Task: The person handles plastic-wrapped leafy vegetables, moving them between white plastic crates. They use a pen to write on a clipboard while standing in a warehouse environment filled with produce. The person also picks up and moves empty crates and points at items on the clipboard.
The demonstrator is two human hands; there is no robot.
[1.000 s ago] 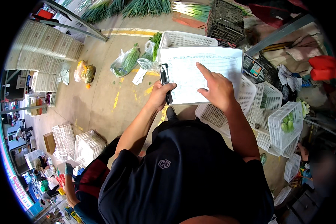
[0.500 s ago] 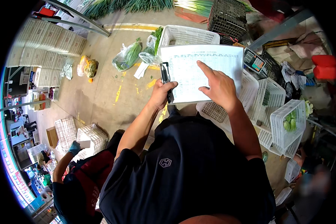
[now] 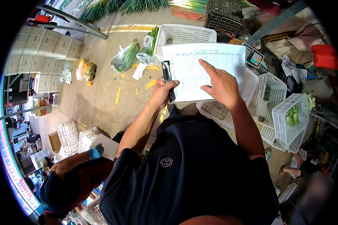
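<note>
At the sheet, left fingers grip while right fingers point.

Papers between bags and crates

The left hand is at the papers' left edge, the right hand over their right half. Just beyond stands a white-free crate; left of it, the bags lie on the floor. A scale is right of the papers. Farther right, vegetables lie in another crate. Stacked boxes stand far left.
</note>
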